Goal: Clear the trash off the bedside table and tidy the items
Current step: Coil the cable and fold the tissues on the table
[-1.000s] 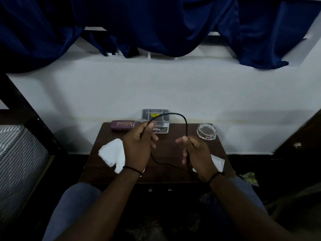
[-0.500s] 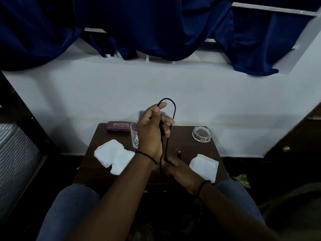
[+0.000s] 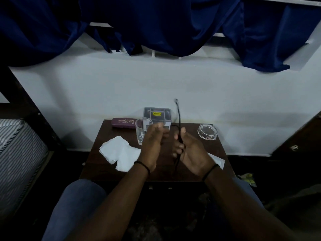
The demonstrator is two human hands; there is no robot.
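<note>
Head view puts me mid-way through gathering the black cable point(image 3: 178, 119) above the bench point(image 3: 191, 171); my right hand point(image 3: 189, 150) pinches it upright, thumb raised; my left hand point(image 3: 152, 145) is blurred, fingers loose, gripping nothing I can see; next I'd judge it must catch the hanging slack; tissues point(image 3: 119, 152) wait.

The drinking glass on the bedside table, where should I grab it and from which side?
Grip the drinking glass around its upper wall, coming from the front-left. It stands upright with its mouth up, the left hand crowds its right side, the glasses case lies just behind it, and the tissue lies flat in front, so that approach looks clearest.
</note>
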